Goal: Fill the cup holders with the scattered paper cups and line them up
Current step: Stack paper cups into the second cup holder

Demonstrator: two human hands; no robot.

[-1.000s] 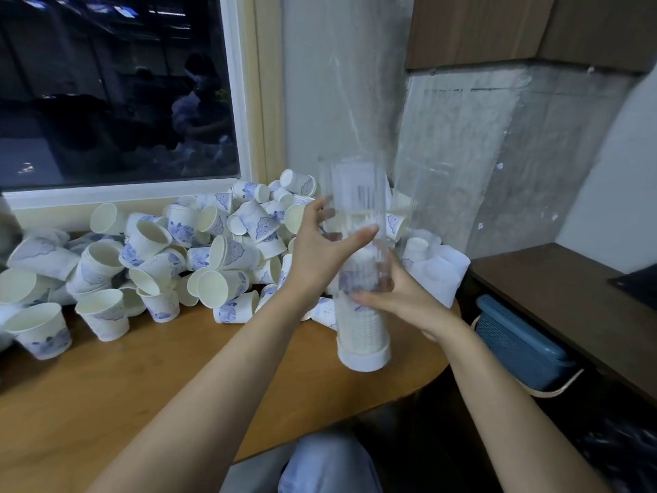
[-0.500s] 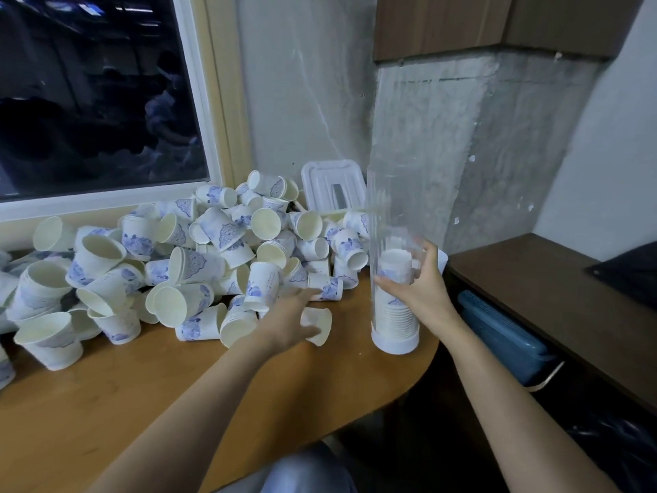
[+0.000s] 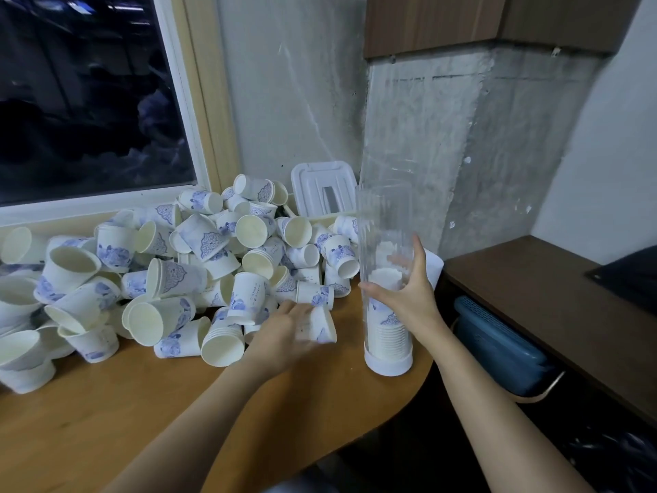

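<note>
A tall clear cup holder (image 3: 384,215) with a white base stands upright near the table's right edge. A stack of paper cups (image 3: 389,336) fills roughly its lower half. My right hand (image 3: 409,297) grips the tube at mid height. A large heap of white paper cups with blue prints (image 3: 199,265) covers the back and left of the wooden table (image 3: 106,414). At the heap's near right edge my left hand (image 3: 284,332) closes around one paper cup (image 3: 321,327) lying on its side; the hand is motion-blurred.
A white lidded box (image 3: 321,188) leans against the wall behind the heap. Right of the table, a blue basket (image 3: 497,350) sits under a dark wooden shelf (image 3: 540,297). The table's curved edge runs just right of the holder. A window fills the left.
My left hand left the holder, dropped to the heap's edge and closed around a cup. My right hand kept hold of the tube, which has stayed on the table.
</note>
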